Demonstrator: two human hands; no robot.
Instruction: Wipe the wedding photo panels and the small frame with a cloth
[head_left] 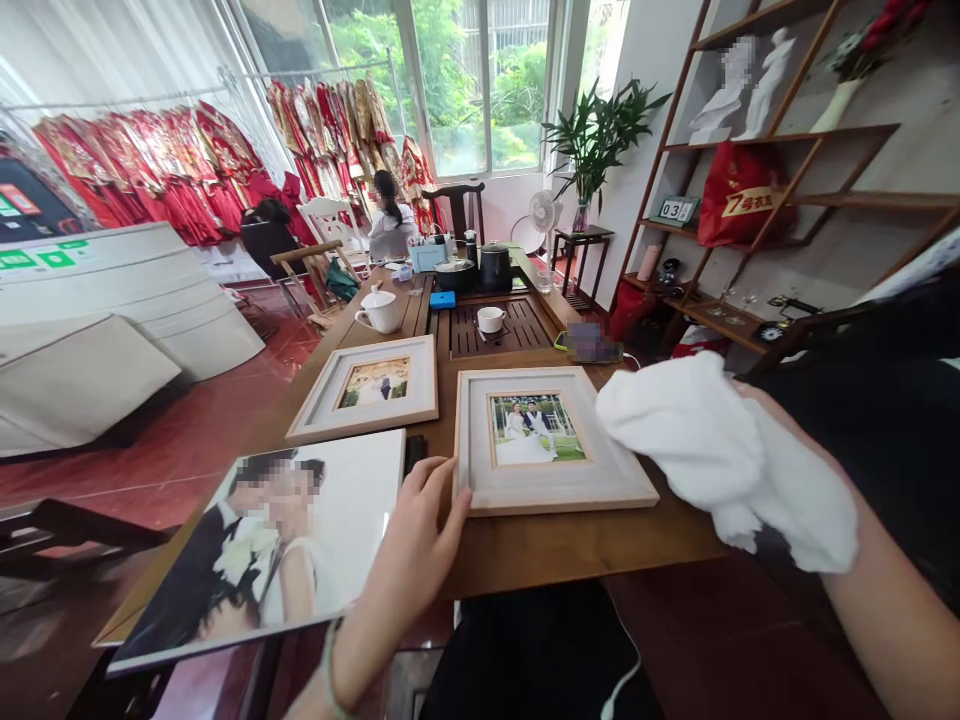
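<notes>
Directly before me on the wooden table lies a pale picture frame point(525, 490) with a photo of a couple outdoors. My left hand point(424, 520) holds its near left corner, thumb and fingers at the edge. A bunched white cloth point(690, 425) is in my right hand point(787, 420), over the frame's right side; the cloth hides most of those fingers. Farther left lies a second picture frame point(319, 415) with a smaller couple photo. Nearer, a large photo panel point(360, 490) of a couple juts past the table's left edge.
Behind the frames stand a white lidded teapot point(380, 310), a white cup point(491, 320) on a slatted tea tray point(517, 340), and a dark pot point(496, 268). A blurred-out object point(592, 342) lies right of the tray. A person point(390, 225) sits at the far end.
</notes>
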